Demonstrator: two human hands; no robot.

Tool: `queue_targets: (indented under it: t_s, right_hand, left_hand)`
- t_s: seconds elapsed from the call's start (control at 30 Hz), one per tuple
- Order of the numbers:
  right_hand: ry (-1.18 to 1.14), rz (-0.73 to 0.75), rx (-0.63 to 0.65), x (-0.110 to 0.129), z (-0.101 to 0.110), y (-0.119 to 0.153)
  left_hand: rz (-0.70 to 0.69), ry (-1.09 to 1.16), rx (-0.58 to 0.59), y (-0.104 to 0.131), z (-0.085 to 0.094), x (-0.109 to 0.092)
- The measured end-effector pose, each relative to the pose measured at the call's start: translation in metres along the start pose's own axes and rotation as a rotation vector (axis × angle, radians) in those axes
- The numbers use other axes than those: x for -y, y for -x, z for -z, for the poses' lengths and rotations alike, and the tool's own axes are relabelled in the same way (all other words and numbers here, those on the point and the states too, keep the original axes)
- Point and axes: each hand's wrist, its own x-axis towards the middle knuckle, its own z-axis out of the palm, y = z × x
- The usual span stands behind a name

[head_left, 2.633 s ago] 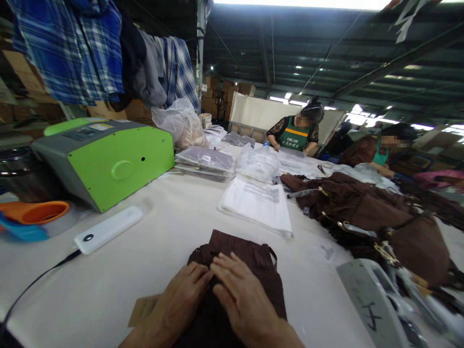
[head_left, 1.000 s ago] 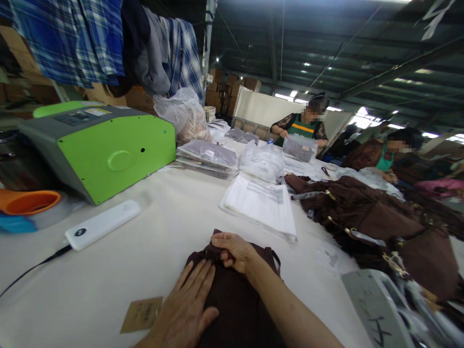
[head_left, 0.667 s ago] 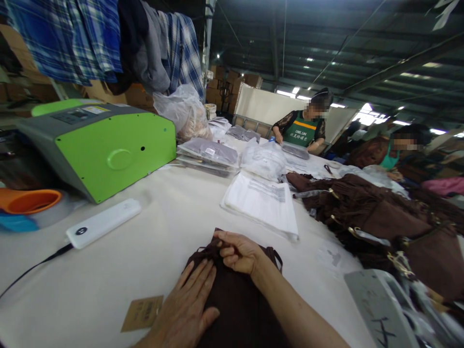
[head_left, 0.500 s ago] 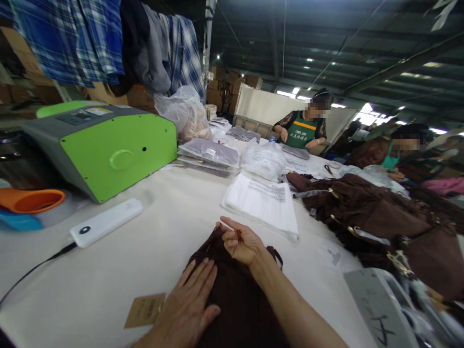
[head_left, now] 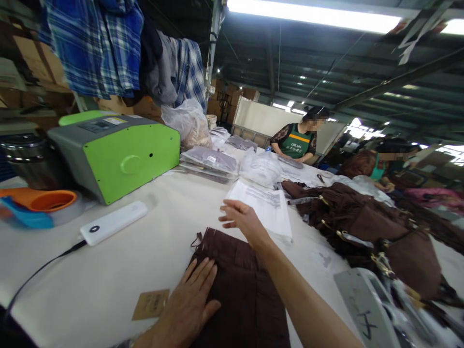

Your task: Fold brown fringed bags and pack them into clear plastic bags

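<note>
A dark brown garment [head_left: 237,285] lies folded on the white table, its gathered top edge facing away from me, with a thin loop of cord at the top left corner. My left hand [head_left: 194,295] rests flat on its left side, fingers stretched out. Above the garment's far edge my right hand [head_left: 241,220] is raised with its fingers apart and nothing in them. Beside my left wrist lies a brown cardboard tag [head_left: 150,304].
Left are a green and grey machine [head_left: 136,159], a white power bank [head_left: 113,222] and an orange ring [head_left: 54,199]. Ahead lie white plastic bags [head_left: 266,203]. Right are piled brown garments [head_left: 380,232] and a grey device [head_left: 366,304]. Two people work farther back.
My right hand has let go of the garment's top edge and lifted, its fingers opening. That edge now lies flatter and straighter. My left hand stays on the cloth. The camera view has tilted up slightly.
</note>
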Motion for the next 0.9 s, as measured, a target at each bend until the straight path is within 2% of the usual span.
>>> queue_targets:
  t_s: [0.1,0.2,0.27,0.37,0.43,0.53,0.6,0.67,0.77,0.83,0.9]
  right_hand:
    - [0.307,0.050,0.061,-0.022,0.008,0.046]
    - [0.591,0.159,-0.009,-0.045,0.028,0.099]
    - [0.717,0.143,-0.095,-0.061,0.045,0.131]
    - [0.898,0.113,-0.208,-0.091,0.065,0.166]
    - [1.014,0.134,-0.193,-0.113,0.066,0.180]
    - [1.111,0.169,-0.092,-0.137,0.048,0.188]
    - [1.112,0.190,-0.054,-0.141,0.035,0.188]
    - [1.060,0.198,-0.049,-0.136,0.030,0.190]
    - [0.953,0.168,-0.110,-0.124,0.041,0.199]
    - [0.912,0.153,-0.179,-0.120,0.050,0.207]
    - [0.885,0.179,-0.199,-0.119,0.052,0.211]
  left_hand:
    - [0.034,0.029,-0.018,-0.002,0.011,0.003]
    - [0.108,-0.002,-0.016,-0.009,0.017,0.017]
    - [0.135,-0.004,0.032,-0.015,0.013,0.030]
    - [0.112,0.048,0.177,-0.022,-0.002,0.039]
    - [0.081,0.084,0.240,-0.025,-0.013,0.036]
    - [0.047,0.139,0.242,-0.027,-0.017,0.022]
    - [0.019,0.241,0.254,-0.030,-0.006,0.015]
    - [0.048,0.409,0.249,-0.033,0.014,0.017]
    - [0.243,0.614,0.159,-0.030,0.052,0.034]
    - [0.312,0.614,0.136,-0.018,0.072,0.045]
    - [0.280,0.539,0.167,0.002,0.083,0.047]
